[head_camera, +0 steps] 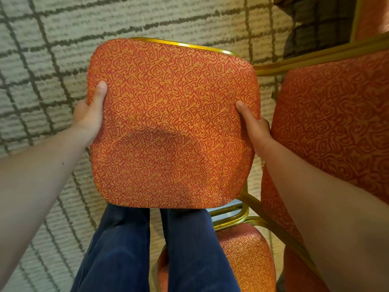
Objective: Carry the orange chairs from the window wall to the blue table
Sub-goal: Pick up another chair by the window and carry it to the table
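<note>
An orange chair (172, 123) with a swirl-patterned seat and a gold metal frame fills the middle of the head view, held up in front of my legs. My left hand (90, 114) grips the seat's left edge, thumb on top. On the opposite edge my right hand (254, 127) holds on the same way. A second orange chair (336, 127) stands close on the right, its gold frame touching or nearly touching the held one. The blue table is out of view.
Beige carpet (52, 49) with a dark grid pattern covers the floor to the left and ahead. Part of another orange cushion (246, 256) sits low by my right leg. A dark shadowed patch (315, 24) lies at the top right.
</note>
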A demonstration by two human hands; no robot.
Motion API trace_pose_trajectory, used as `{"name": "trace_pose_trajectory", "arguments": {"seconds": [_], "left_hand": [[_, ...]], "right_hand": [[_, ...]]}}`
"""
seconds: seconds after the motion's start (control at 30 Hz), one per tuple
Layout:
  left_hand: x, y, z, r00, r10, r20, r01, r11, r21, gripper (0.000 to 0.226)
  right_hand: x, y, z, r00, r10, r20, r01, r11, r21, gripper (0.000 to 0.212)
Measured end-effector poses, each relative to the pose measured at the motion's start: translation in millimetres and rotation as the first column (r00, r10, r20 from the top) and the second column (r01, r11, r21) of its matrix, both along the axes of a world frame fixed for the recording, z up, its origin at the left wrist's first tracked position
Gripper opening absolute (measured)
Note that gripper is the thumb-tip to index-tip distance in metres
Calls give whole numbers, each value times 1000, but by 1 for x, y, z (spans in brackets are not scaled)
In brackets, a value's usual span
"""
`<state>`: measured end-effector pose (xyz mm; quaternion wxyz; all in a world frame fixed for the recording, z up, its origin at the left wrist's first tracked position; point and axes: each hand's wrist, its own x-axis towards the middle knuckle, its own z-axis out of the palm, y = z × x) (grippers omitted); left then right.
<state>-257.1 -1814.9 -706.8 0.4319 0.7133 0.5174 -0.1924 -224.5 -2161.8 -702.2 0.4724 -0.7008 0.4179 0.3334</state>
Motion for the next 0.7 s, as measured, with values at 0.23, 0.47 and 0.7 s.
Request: {"name": "trace_pose_trajectory", "arguments": {"seconds": [0.23, 0.47, 0.7], "left_hand": [[-4, 30, 96, 998, -1, 66, 2, 1000, -13, 80], [2, 77, 209, 994, 8, 113, -7, 1000, -10, 99], [-4, 129, 305, 980, 9, 196, -14, 1000, 22, 106]], "right_hand": [[8, 31, 100, 997, 55, 58, -54, 998, -21, 80], [20, 70, 207, 983, 125, 132, -116, 990, -77, 114], [27, 114, 295, 963, 158, 220, -153, 987, -42, 124]]}}
